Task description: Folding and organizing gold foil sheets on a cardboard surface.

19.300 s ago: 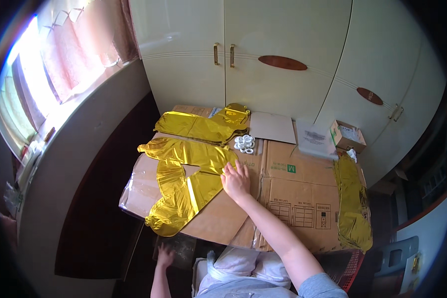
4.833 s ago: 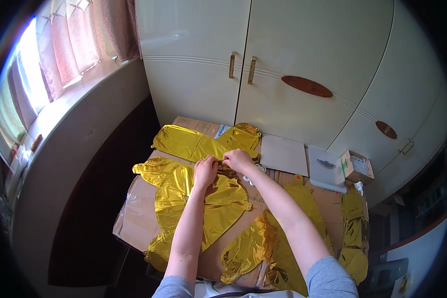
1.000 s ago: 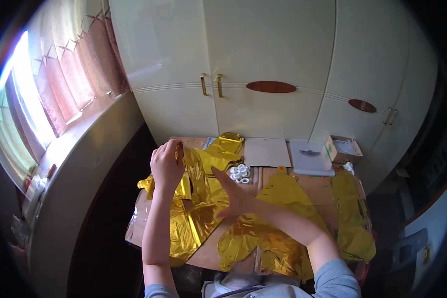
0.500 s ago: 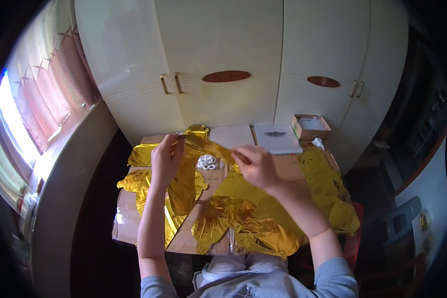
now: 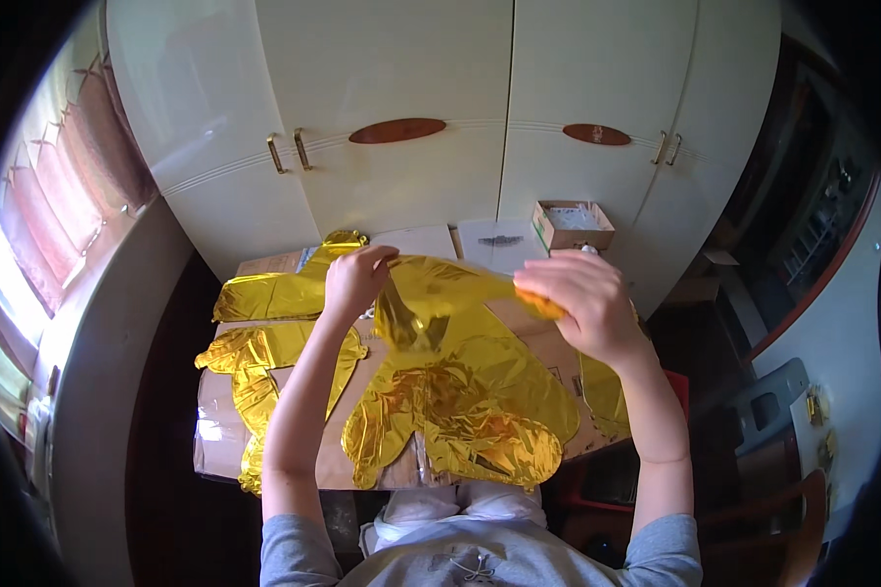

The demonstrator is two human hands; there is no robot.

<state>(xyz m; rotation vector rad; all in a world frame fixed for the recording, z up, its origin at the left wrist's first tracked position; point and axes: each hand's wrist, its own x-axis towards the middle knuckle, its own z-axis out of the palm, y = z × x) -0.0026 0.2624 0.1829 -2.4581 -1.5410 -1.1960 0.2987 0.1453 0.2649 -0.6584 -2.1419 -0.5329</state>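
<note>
My left hand [image 5: 355,282] pinches one end of a gold foil balloon [image 5: 450,277], flat and uninflated, above the cardboard-covered table [image 5: 313,468]. Its other end is bunched in my right hand [image 5: 589,301], and the sheet stretches between the two, with a loose flap hanging near my left hand. Below it lies another flat foil balloon [image 5: 475,391], with rounded lobes toward me. More gold foil balloons lie at the left, a far one [image 5: 264,298] and a nearer one [image 5: 255,354]. Part of one more foil balloon [image 5: 602,396] shows beneath my right forearm.
At the table's back stand an open cardboard box [image 5: 570,235] and a flat white item [image 5: 492,240] with a dark emblem. White cabinets [image 5: 401,186] rise just behind. On the right are a grey stool [image 5: 771,403] and a wooden chair [image 5: 808,519]; a curtained window is at the left.
My right hand has moved right, drawing the foil out wider. My left hand has lifted slightly, and the held foil now covers most of the white rings. The whole view has shifted a little.
</note>
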